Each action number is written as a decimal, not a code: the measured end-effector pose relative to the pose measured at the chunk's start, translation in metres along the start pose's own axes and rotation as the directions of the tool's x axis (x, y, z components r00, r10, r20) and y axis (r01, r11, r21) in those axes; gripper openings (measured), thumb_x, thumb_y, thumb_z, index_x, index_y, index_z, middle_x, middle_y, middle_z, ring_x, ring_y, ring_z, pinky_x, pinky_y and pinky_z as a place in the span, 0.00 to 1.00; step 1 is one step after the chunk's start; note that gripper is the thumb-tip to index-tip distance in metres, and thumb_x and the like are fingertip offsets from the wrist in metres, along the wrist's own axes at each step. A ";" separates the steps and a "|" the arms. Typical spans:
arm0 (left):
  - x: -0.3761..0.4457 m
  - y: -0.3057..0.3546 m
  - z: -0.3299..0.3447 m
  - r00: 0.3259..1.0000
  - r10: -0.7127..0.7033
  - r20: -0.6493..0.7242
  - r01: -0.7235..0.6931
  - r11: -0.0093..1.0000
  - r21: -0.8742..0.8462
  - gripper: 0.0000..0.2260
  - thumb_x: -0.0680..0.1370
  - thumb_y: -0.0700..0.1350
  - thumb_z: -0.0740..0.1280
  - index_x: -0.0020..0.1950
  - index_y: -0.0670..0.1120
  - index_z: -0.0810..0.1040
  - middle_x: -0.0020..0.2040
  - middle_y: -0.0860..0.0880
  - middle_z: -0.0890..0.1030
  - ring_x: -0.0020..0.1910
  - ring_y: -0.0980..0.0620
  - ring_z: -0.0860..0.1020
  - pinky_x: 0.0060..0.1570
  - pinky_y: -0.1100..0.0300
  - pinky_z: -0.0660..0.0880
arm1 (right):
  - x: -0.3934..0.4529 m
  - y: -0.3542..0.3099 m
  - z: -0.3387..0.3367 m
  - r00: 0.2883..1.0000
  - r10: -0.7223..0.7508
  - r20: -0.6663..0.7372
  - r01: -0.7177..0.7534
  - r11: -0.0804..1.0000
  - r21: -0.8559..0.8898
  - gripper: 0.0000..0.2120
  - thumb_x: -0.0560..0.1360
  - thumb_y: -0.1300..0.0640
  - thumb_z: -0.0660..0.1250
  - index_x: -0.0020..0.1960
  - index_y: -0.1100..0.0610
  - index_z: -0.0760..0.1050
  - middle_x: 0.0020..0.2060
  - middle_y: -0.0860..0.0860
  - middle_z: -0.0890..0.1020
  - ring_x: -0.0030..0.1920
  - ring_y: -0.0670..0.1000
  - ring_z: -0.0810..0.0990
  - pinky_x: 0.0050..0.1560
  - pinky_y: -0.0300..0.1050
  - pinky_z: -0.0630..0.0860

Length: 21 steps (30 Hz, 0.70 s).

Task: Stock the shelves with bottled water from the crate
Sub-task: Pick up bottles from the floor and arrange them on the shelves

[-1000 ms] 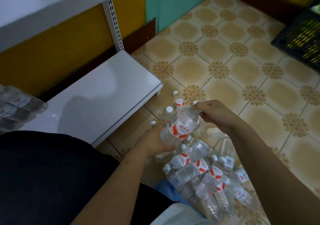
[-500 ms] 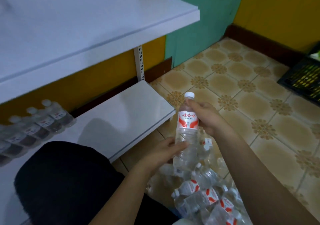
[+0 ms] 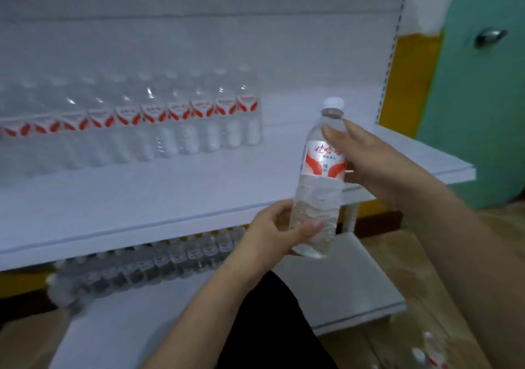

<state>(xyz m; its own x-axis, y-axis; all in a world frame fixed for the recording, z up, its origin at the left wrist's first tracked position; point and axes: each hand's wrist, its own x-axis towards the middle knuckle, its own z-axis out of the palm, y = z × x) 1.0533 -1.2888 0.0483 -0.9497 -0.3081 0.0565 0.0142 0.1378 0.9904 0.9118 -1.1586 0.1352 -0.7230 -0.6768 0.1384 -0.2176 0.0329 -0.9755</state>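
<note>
I hold a clear water bottle [image 3: 319,186] with a white cap and a red-and-white label upright in front of the middle white shelf [image 3: 142,198]. My left hand [image 3: 272,232] grips its lower body, thumb across the front. My right hand [image 3: 377,161] grips it at the neck and label from the right. A row of several like bottles [image 3: 159,124] stands at the back of that shelf, left of the held bottle. Another row of several bottles [image 3: 170,260] stands on the bottom shelf [image 3: 341,283]. The crate is out of view.
Loose bottles [image 3: 429,351] lie on the tiled floor at the lower right. A teal door [image 3: 483,113] with a metal knob stands right of the shelf's perforated upright [image 3: 393,56]. My dark-clothed knee [image 3: 270,326] is low in the middle.
Both hands lifted the bottle from the floor pile, turned it upright and raised it to the middle shelf's height. My view swung up from the floor to the shelves.
</note>
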 end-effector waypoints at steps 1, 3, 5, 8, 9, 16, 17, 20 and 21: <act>-0.002 0.007 -0.020 0.998 0.019 -0.062 -0.018 1.000 0.010 0.17 0.72 0.47 0.76 0.59 0.47 0.80 0.52 0.51 0.84 0.47 0.53 0.84 0.41 0.60 0.80 | 0.009 -0.015 0.014 0.997 -0.014 0.078 0.016 1.000 -0.019 0.28 0.73 0.40 0.68 0.71 0.41 0.66 0.54 0.48 0.84 0.52 0.50 0.85 0.54 0.51 0.80; -0.008 0.020 -0.059 0.988 0.050 -0.148 -0.042 0.997 0.058 0.17 0.73 0.47 0.75 0.60 0.48 0.80 0.54 0.51 0.84 0.49 0.53 0.84 0.48 0.57 0.81 | 0.027 -0.042 0.043 0.978 -0.051 0.203 0.068 0.995 -0.075 0.29 0.73 0.44 0.69 0.71 0.39 0.63 0.50 0.50 0.86 0.50 0.51 0.85 0.53 0.51 0.81; -0.015 0.028 -0.098 0.978 0.065 -0.198 -0.042 0.992 0.115 0.19 0.72 0.50 0.75 0.62 0.51 0.78 0.56 0.54 0.82 0.51 0.55 0.83 0.53 0.56 0.80 | 0.043 -0.061 0.075 0.955 -0.083 0.286 0.123 0.984 -0.125 0.28 0.73 0.45 0.70 0.69 0.36 0.62 0.48 0.51 0.86 0.48 0.52 0.86 0.50 0.52 0.82; -0.028 0.028 -0.154 0.950 0.076 -0.301 -0.013 0.978 0.207 0.24 0.71 0.57 0.75 0.65 0.56 0.75 0.58 0.58 0.81 0.55 0.57 0.81 0.56 0.58 0.79 | 0.066 -0.078 0.130 0.931 -0.144 0.335 0.201 0.969 -0.142 0.29 0.70 0.45 0.71 0.68 0.36 0.64 0.49 0.54 0.85 0.47 0.53 0.86 0.47 0.52 0.83; -0.032 0.027 -0.169 0.939 0.081 -0.335 -0.003 0.973 0.229 0.26 0.69 0.60 0.75 0.66 0.57 0.74 0.59 0.58 0.81 0.56 0.57 0.80 0.58 0.56 0.79 | 0.073 -0.080 0.147 0.929 -0.159 0.333 0.208 0.971 -0.119 0.29 0.70 0.46 0.72 0.68 0.37 0.65 0.50 0.55 0.84 0.46 0.52 0.86 0.46 0.52 0.83; -0.061 0.014 -0.275 0.705 0.191 -0.683 0.178 0.885 0.430 0.28 0.68 0.62 0.74 0.65 0.61 0.70 0.60 0.61 0.75 0.54 0.62 0.76 0.53 0.68 0.74 | 0.126 -0.089 0.301 0.884 -0.316 0.345 0.377 0.918 -0.123 0.31 0.70 0.45 0.74 0.69 0.40 0.65 0.58 0.47 0.77 0.51 0.51 0.82 0.46 0.49 0.83; -0.061 0.010 -0.292 0.667 0.208 -0.715 0.222 0.861 0.458 0.29 0.68 0.63 0.73 0.66 0.60 0.69 0.61 0.60 0.74 0.56 0.61 0.75 0.56 0.65 0.74 | 0.134 -0.090 0.322 0.873 -0.345 0.344 0.408 0.904 -0.129 0.31 0.70 0.45 0.74 0.69 0.42 0.65 0.57 0.45 0.77 0.53 0.51 0.82 0.50 0.51 0.82; -0.057 0.000 -0.340 0.571 0.214 -0.793 0.387 0.782 0.489 0.30 0.71 0.65 0.68 0.69 0.57 0.67 0.63 0.56 0.72 0.59 0.56 0.75 0.61 0.60 0.73 | 0.167 -0.091 0.384 0.838 -0.394 0.378 0.472 0.871 -0.138 0.33 0.69 0.41 0.74 0.69 0.43 0.64 0.58 0.44 0.77 0.55 0.52 0.81 0.56 0.56 0.80; -0.055 -0.004 -0.355 0.536 0.214 -0.816 0.424 0.768 0.480 0.29 0.72 0.65 0.68 0.70 0.56 0.66 0.63 0.55 0.71 0.59 0.55 0.75 0.61 0.60 0.73 | 0.179 -0.092 0.404 0.831 -0.400 0.387 0.482 0.865 -0.139 0.35 0.68 0.38 0.73 0.70 0.43 0.63 0.60 0.46 0.77 0.55 0.53 0.82 0.56 0.57 0.80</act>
<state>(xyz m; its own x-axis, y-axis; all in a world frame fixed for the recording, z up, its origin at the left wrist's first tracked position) 1.2163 -1.6062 0.0866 -0.2510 -0.9042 0.3456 -0.5414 0.4270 0.7242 1.0670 -1.5795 0.1805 -0.2596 -0.8601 0.4392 -0.6274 -0.1956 -0.7537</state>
